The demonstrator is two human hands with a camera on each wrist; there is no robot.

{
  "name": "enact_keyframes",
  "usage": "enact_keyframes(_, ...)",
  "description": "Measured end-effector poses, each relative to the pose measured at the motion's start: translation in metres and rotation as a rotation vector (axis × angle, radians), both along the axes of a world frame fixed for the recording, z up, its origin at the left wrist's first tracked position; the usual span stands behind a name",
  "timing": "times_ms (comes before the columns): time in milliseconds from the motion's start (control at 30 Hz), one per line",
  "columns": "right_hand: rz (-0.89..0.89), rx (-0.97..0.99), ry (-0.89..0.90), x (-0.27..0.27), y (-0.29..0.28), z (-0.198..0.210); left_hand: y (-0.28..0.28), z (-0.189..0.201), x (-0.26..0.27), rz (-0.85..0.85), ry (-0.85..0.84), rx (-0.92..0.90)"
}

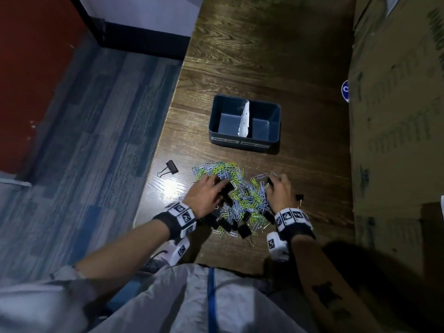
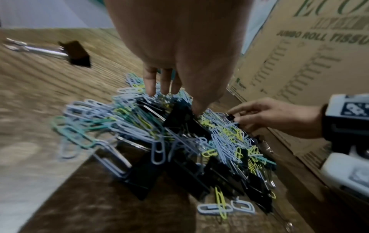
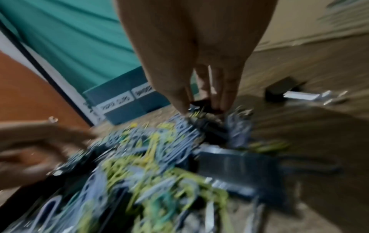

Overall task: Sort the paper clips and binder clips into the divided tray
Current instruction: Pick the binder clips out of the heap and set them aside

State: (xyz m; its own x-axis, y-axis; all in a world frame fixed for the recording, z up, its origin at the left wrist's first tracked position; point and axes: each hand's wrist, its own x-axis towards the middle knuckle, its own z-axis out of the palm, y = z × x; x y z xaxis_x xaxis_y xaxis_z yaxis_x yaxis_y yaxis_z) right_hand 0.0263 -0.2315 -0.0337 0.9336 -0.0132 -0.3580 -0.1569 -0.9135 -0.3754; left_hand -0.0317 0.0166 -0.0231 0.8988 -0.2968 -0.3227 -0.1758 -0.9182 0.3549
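Observation:
A dark blue tray (image 1: 213, 121), split by a white paper divider (image 1: 245, 118), stands empty at the table's middle, with two labels on its front wall (image 3: 123, 102). In front of it lies a mixed pile of coloured paper clips (image 1: 242, 200) (image 2: 139, 126) and black binder clips (image 1: 243, 230). My left hand (image 1: 219, 186) (image 2: 179, 102) reaches into the pile's left side, thumb and fingers pinching a large black binder clip (image 1: 227, 188) (image 2: 179, 115). At the pile's right edge my right hand (image 1: 271, 182) (image 3: 201, 105) pinches a small black binder clip (image 3: 200, 103) (image 2: 230, 117).
One stray binder clip (image 1: 170, 167) (image 2: 76, 53) lies left of the pile near the table edge (image 1: 156, 152). Another small one (image 1: 299, 197) sits right of my right hand. Tall cardboard boxes (image 1: 396, 116) (image 2: 309, 55) wall off the right side.

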Motion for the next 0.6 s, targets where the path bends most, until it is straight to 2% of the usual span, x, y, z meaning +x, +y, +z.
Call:
enact_keyframes(133,0.047,-0.061,0.005,-0.002,0.022,-0.004,-0.026,-0.002,0.005,-0.024,0.033,0.026)
enact_keyframes(333,-0.13,0.058,-0.074,-0.001,0.033,-0.003,-0.026,-0.002,0.011,0.063,0.02,-0.087)
enact_keyframes(400,-0.135,0.104,-0.083,0.001,0.031,-0.001,-0.022,-0.001,0.014,0.113,0.023,-0.148)
enact_keyframes(467,-0.132,0.158,-0.079,0.002,0.027,0.003,-0.018,0.001,0.016,0.154,0.028,-0.224)
enact_keyframes(600,-0.253,0.278,-0.044,0.007,0.015,0.021,-0.01,0.004,0.021,0.165,-0.006,-0.342)
